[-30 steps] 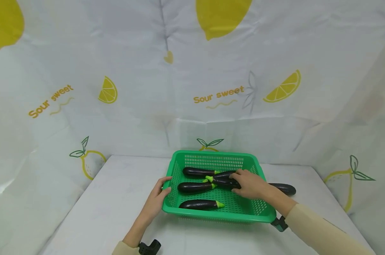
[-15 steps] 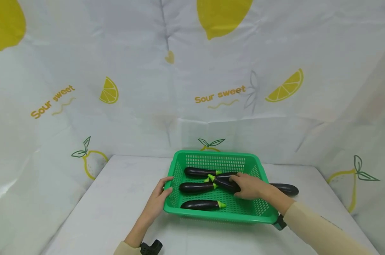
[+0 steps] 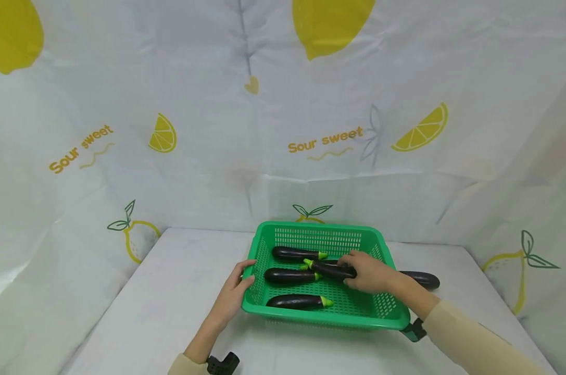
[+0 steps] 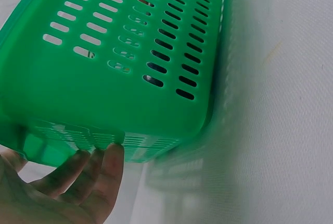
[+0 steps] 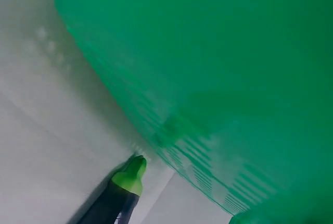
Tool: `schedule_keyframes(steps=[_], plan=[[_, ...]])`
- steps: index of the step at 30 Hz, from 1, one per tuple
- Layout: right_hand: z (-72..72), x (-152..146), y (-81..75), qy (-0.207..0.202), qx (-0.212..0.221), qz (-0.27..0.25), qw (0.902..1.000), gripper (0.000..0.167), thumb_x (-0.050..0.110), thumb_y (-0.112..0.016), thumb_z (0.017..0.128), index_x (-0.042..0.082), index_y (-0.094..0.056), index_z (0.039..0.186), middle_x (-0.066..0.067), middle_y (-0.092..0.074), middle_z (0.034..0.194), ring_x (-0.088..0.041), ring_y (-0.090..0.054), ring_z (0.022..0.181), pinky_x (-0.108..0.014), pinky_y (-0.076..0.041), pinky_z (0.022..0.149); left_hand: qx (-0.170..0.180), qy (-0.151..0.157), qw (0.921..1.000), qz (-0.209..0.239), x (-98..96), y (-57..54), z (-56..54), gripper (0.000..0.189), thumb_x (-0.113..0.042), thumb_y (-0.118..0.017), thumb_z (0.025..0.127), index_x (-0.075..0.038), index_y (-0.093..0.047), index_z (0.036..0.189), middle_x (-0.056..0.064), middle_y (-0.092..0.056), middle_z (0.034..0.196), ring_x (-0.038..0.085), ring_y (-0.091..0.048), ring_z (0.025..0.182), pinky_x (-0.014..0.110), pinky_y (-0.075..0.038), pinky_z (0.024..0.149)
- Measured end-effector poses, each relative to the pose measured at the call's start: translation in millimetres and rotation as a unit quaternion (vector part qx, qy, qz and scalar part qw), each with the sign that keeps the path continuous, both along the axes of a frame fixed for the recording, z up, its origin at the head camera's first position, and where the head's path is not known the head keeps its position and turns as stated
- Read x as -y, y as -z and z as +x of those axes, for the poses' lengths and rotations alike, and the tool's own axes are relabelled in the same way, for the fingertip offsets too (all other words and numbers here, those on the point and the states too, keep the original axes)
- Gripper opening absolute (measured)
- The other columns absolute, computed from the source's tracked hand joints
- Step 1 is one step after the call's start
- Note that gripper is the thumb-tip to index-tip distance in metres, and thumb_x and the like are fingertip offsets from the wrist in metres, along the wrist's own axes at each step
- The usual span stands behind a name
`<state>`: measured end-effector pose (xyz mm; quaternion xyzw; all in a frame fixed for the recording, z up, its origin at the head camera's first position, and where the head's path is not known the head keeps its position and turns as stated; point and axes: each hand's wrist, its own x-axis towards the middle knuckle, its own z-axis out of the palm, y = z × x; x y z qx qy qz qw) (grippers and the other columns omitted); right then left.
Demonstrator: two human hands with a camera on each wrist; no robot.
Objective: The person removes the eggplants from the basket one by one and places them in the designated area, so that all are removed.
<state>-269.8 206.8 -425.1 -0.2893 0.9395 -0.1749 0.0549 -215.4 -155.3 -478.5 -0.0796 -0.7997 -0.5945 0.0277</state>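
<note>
In the head view a green plastic basket (image 3: 283,312) with slotted walls holds several dark purple eggplants with green stems. My left hand (image 3: 230,291) grips its left rim; in the left wrist view the fingers (image 4: 112,164) lie against the outside of the end wall. Reaching over the right side, my right hand (image 3: 368,272) holds an eggplant (image 3: 331,269) by its thick end, stem to the left. Another eggplant (image 3: 341,262) lies partly hidden behind it. To the left are a back eggplant (image 3: 294,253), a middle one (image 3: 289,276) and a front one (image 3: 294,301).
Outside the basket, on the white tabletop (image 3: 184,271), one eggplant (image 3: 422,279) lies to the right, partly behind my forearm. Its green stem (image 5: 130,174) shows in the right wrist view beside the basket wall. A white lemon-print sheet (image 3: 217,130) hangs behind the table.
The eggplant in my right hand has swung and shifted slightly over the one behind it, covering more of it. The left hand stays on the rim.
</note>
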Motion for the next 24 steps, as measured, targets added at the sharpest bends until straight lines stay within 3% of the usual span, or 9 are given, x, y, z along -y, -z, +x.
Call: schedule_keyframes(steps=[12, 24], plan=[[8.5, -13.3, -6.8, -0.024, -0.014, -0.08, 0.9964, 0.027, 0.015, -0.072, 0.091, 0.009, -0.071, 0.117, -0.002, -0.059, 0.106, -0.019, -0.056, 0.091, -0.039, -0.05, 0.075, 0.0, 0.001, 1.0, 0.0, -0.8, 1.2, 0.5, 0.04, -0.023, -0.05, 0.108, -0.017, -0.049, 0.147, 0.017, -0.036, 0.16, 0.044, -0.031, 0.147, 0.065, -0.028, 0.114], [24.3, -29.2, -15.6, -0.001, -0.025, -0.138, 0.99, 0.025, 0.019, -0.074, 0.091, 0.011, -0.072, 0.115, 0.003, -0.064, 0.11, -0.018, -0.056, 0.097, -0.037, -0.052, 0.079, -0.004, 0.001, 1.0, -0.002, -1.1, -1.7, 1.8, 0.04, -0.023, -0.049, 0.108, -0.016, -0.049, 0.147, 0.016, -0.036, 0.16, 0.043, -0.029, 0.148, 0.066, -0.026, 0.114]])
